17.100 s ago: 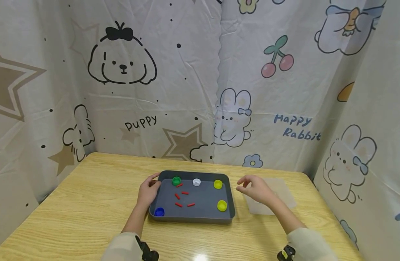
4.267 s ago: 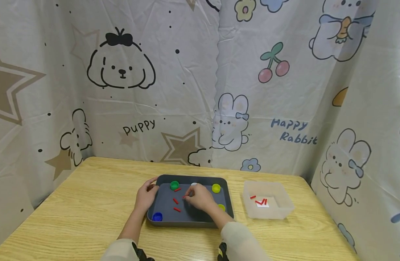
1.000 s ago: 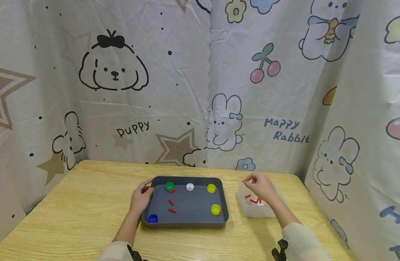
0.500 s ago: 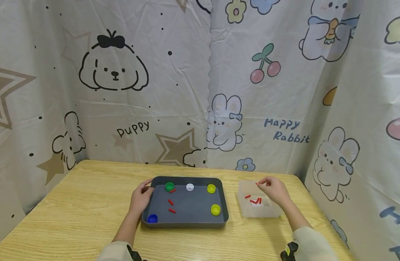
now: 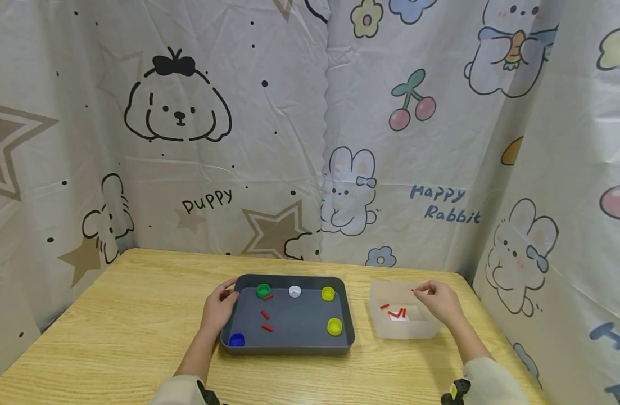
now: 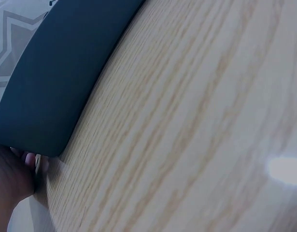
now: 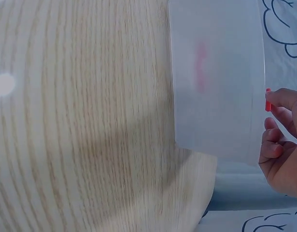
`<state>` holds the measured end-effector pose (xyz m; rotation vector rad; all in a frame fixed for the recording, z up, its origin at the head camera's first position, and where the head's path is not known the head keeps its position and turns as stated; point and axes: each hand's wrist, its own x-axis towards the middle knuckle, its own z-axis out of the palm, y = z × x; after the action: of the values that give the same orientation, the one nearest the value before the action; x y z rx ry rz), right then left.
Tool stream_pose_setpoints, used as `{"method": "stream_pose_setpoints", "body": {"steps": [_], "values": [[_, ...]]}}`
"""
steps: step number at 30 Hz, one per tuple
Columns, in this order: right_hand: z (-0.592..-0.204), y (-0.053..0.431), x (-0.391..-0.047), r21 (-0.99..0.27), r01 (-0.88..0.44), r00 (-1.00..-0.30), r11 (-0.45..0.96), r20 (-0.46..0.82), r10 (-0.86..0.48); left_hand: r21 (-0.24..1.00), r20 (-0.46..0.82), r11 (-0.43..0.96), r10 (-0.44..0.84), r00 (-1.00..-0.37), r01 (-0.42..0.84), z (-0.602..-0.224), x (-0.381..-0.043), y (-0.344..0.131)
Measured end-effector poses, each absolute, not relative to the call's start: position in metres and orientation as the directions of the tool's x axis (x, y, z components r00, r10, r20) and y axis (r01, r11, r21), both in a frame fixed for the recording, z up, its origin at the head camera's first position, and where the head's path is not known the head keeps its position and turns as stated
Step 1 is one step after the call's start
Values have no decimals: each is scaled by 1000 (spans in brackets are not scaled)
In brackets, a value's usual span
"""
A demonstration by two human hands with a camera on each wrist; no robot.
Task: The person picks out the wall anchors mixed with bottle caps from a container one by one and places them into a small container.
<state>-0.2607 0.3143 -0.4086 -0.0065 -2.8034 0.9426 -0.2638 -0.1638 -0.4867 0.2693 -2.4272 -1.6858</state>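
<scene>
My left hand [image 5: 218,308] grips the left rim of a dark grey tray [image 5: 304,343]; in the left wrist view the tray's side [image 6: 61,82] hides part of its fingers. Inside the tray lie three short red sticks [image 5: 265,315]. My right hand [image 5: 438,302] pinches another red stick [image 7: 268,99] between thumb and fingertips, above the right part of a translucent plastic box [image 5: 406,331]. Several red sticks [image 5: 384,306] lie in the box, some on a white patch at its bottom.
Around the tray sit small round cups: green [image 5: 263,290], white [image 5: 295,291], yellow [image 5: 327,293], a second yellow one [image 5: 334,327] and blue [image 5: 236,340]. The wooden table [image 5: 112,332] ends at a printed curtain [image 5: 274,140] behind and on both sides.
Over the last second my right hand has moved right across the box with the red stick. Since the oldest frame, the tray's red sticks have decreased and several lie in the box. My left hand stays.
</scene>
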Motion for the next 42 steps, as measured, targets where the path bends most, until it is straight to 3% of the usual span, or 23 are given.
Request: {"method": "stream_pose_setpoints", "body": {"steps": [6,20,42], "values": [[-411,323,-260,-605,-59,-975,794,206,84,938,37,343,-245,-969,-50,-486,-264,-164],[-415,317,-261,-575,73,-983,815,96,156,932,47,359,-258,-965,-51,-487,-263,-163],[-421,308,-255,-570,117,-956,813,157,248,939,43,340,-254,-966,-47,-488,-264,-164]]}}
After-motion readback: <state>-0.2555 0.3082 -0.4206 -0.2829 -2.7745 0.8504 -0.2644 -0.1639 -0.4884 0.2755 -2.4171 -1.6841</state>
